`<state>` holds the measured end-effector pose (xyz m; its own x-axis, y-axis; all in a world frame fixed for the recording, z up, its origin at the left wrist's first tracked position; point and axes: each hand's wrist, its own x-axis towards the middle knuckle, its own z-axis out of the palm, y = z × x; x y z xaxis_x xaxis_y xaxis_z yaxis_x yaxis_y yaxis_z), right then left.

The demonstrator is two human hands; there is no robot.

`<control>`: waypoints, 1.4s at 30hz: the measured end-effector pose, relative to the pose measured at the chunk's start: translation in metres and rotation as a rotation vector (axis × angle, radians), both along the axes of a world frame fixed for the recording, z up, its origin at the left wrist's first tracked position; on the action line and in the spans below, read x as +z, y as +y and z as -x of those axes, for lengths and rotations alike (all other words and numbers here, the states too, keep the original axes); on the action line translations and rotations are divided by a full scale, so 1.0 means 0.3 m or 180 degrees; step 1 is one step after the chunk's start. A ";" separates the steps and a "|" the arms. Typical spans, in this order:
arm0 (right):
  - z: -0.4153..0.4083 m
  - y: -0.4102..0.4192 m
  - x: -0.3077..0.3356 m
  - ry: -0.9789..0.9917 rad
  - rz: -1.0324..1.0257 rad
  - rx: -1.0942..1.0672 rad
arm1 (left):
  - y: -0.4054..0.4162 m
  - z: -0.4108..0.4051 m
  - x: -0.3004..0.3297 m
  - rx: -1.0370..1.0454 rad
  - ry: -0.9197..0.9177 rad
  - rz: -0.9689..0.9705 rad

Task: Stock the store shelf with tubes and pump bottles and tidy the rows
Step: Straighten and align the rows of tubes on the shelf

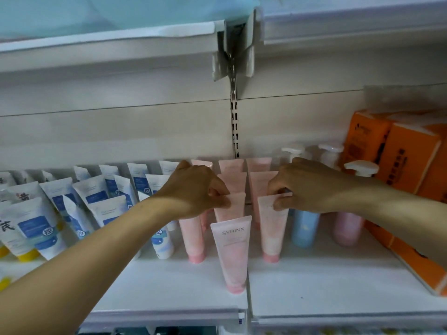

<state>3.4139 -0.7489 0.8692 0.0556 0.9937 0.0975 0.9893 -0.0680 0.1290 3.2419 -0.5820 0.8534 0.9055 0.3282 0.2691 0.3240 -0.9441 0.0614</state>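
I am leaning over the white shelf (314, 291), taking the front pink tube (234, 255), the one lettered SYRINX, as my landmark. To its far right, orange boxes (401, 165) are filling the shelf end. To its left, a crowd of white and blue tubes (94, 197) is leaning unevenly. Just right of it and farther back, pump bottles (303, 226) are standing, one blue and one pink in view. Behind it, pink tubes are standing cap-down in three files, long axes upright.

My left hand (196, 189) is working directly behind the landmark, its fingers (217, 198) closing in a pinch on the flat top seam of the second pink tube (232, 206). My right hand (307, 184) is working behind and to the right, its fingers (278, 204) pinching the seam of the right-file tube (273, 226) the same way.

The landmark tube is standing well forward of the other two front tubes, on the seam between the shelf boards. It is lying toward me from both hands, nearer my left, so I judge that hand should be drawing it back into line.
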 end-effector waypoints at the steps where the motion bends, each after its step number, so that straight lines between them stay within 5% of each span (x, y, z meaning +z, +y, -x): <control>1: 0.001 -0.002 -0.003 0.0026 -0.0028 -0.0005 | -0.001 0.000 0.000 -0.0020 -0.0030 0.0020; 36: 0.052 -0.020 -0.020 0.0217 -0.0259 -0.0336 | -0.032 0.016 -0.004 -0.0083 0.0097 0.0258; 42: 0.136 -0.036 -0.021 0.0335 -0.1302 -0.0032 | -0.040 0.049 0.010 -0.0189 -0.0935 0.0556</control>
<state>3.3731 -0.7597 0.8629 0.0958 0.8737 0.4770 0.9947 -0.1023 -0.0124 3.2272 -0.5939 0.8564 0.8166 0.3412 0.4655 0.2132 -0.9278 0.3061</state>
